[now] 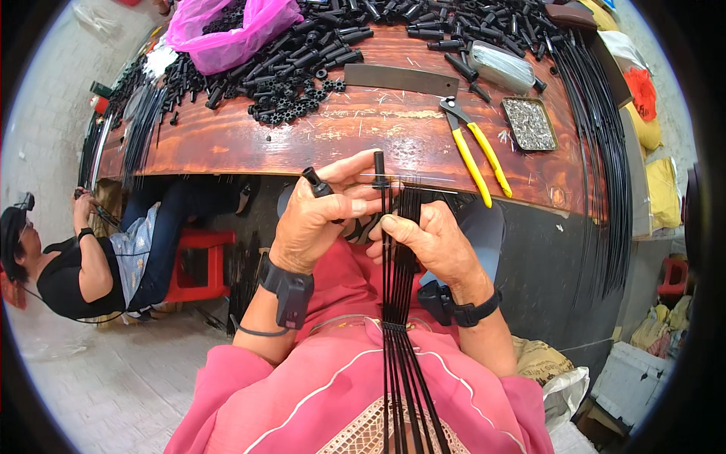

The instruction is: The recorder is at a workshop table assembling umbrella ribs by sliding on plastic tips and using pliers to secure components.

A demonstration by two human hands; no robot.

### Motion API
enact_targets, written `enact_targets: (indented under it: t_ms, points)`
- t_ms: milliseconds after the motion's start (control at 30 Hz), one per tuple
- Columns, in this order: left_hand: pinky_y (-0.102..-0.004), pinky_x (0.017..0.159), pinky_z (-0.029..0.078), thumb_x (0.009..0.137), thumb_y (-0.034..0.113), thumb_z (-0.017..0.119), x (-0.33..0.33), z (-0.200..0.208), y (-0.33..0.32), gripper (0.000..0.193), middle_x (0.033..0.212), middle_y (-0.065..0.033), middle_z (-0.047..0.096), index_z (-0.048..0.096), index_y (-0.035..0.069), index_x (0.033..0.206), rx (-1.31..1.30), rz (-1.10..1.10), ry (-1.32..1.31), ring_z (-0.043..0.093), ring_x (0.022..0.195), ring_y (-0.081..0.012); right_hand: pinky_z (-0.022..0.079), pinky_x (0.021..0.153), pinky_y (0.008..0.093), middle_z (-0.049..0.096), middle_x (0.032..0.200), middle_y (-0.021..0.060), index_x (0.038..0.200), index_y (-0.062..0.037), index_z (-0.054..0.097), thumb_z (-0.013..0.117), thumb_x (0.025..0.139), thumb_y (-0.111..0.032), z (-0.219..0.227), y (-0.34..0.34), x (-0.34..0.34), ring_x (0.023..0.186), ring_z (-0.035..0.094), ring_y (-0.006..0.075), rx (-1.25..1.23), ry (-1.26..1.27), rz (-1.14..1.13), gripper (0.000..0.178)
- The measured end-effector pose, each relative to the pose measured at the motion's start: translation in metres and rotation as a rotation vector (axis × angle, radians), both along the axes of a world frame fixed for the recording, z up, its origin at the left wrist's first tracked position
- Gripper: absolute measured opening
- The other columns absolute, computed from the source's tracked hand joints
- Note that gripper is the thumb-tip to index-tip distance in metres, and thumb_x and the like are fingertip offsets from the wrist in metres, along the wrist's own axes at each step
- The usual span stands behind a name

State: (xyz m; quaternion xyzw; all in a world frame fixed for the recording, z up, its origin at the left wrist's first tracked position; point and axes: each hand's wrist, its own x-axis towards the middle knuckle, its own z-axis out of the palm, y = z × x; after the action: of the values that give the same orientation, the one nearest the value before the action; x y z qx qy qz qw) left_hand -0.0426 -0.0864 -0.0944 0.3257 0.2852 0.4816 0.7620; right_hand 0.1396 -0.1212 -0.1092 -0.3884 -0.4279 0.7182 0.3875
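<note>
My left hand (pixel 306 223) is closed on a black flanged plastic tube (pixel 318 184), which leans out over the thumb. Near its fingertips a second black plastic fitting (pixel 380 168) stands upright. Thin pale wires (pixel 435 187) run sideways by that fitting. Between the thumb and fingers of my right hand (pixel 427 240) is a bundle of thin black rods (pixel 401 284), much like umbrella ribs. The rods hang down over my lap and are gathered together at the waist. How they join the upright fitting is partly hidden by my fingers.
On the wooden table (pixel 227 140) lie yellow-handled pliers (pixel 484 155), a flat metal blade (pixel 401 78), a tray of small metal pieces (pixel 529 123), black fittings (pixel 302 64) and a pink bag (pixel 227 38). Loose black rods (pixel 605 166) overhang the right edge. Another person (pixel 83 265) sits at left.
</note>
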Motion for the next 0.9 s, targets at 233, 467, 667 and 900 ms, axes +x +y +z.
enact_targets:
  t_ms: [233,467,667,900]
  points:
    - [-0.0245,0.061,0.053,0.089,0.012,0.067,0.02,0.023,-0.008,0.032,0.099,-0.0097,0.068,0.059,-0.002,0.116,-0.103,0.135,0.306,0.066,0.077,-0.014,0.052,0.061,0.0281,0.069,0.071,0.0089,0.087,0.005,0.068,0.057,0.094,-0.021,-0.005,0.004,-0.003,0.066,0.066,0.0127,0.167,-0.022,-0.022,0.029]
    - [-0.0238,0.064,0.049,0.088,0.012,0.069,0.021,0.019,-0.01,0.022,0.093,-0.0049,0.068,0.066,0.001,0.106,-0.03,0.17,0.409,0.063,0.076,-0.0107,0.05,0.059,0.0286,0.067,0.07,0.0076,0.085,0.0048,0.067,0.059,0.09,-0.018,-0.007,0.003,0.002,0.061,0.062,0.0122,0.174,-0.02,0.026,0.025]
    - [-0.0221,0.063,0.045,0.087,0.014,0.071,0.035,0.012,-0.011,0.021,0.088,-0.0009,0.067,0.068,0.001,0.104,0.098,0.32,0.486,0.058,0.072,-0.0064,0.045,0.052,0.0277,0.056,0.059,0.0014,0.074,0.0024,0.061,0.064,0.087,-0.018,-0.003,0.004,-0.001,0.056,0.053,0.0079,0.159,0.01,-0.116,0.025]
    - [-0.0214,0.063,0.043,0.086,0.009,0.072,0.042,0.007,-0.01,0.021,0.087,0.0001,0.066,0.067,0.001,0.104,0.062,0.465,0.403,0.056,0.069,-0.0059,0.032,0.043,0.0308,0.041,0.05,0.0026,0.063,0.0023,0.054,0.069,0.085,-0.02,0.002,0.005,0.005,0.049,0.037,0.0061,0.283,-0.28,-0.28,0.035]
